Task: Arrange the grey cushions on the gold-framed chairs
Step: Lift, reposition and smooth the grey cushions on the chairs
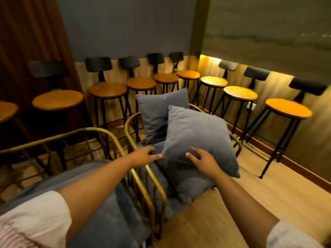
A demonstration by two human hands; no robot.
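Two gold-framed chairs stand side by side, the near one at the left and the far one in the middle. A grey cushion lies tilted on the far chair's seat, in front of a second grey cushion that leans upright at the back. My left hand reaches over the gold armrest, fingers apart, its tips at the front cushion's left corner. My right hand rests on that cushion's near edge with fingers spread. A grey seat pad covers the near chair.
Several bar stools with round wooden seats and dark backrests line the back and right walls. A brown curtain hangs at the left. Wooden floor lies to the right of the chairs.
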